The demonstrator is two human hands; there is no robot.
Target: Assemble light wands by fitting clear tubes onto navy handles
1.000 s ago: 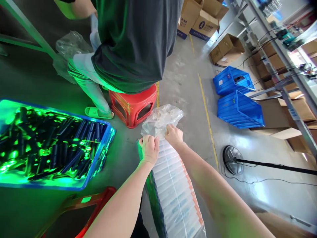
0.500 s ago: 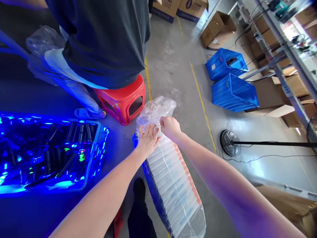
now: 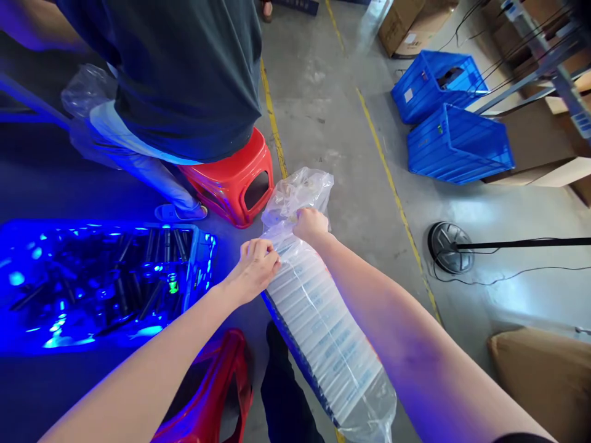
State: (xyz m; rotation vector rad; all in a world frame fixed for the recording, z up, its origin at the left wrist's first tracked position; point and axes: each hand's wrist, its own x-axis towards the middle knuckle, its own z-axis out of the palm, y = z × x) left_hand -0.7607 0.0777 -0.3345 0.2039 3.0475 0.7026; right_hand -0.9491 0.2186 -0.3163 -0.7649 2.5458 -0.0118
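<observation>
A long clear plastic bag (image 3: 323,307) packed with a row of white boxes slants across the floor in front of me. Its loose, crumpled end lies at the far side. My right hand (image 3: 311,226) is closed on the gathered plastic near that end. At the bag's left upper edge, my left hand (image 3: 258,264) has its fingers curled against the plastic; whether it pinches the film is hard to see.
A person in a dark shirt sits on a red stool (image 3: 231,178) ahead left. A blue-lit crate (image 3: 191,271) of dark tubes is at left, another red stool (image 3: 226,381) below. Blue bins (image 3: 457,147), cartons (image 3: 410,31) and a round stand base (image 3: 450,247) are right.
My left hand has moved left and slightly down, from spread on the bag to curled at its edge. My right hand stays closed on the plastic. The view has shifted, showing the near red stool more.
</observation>
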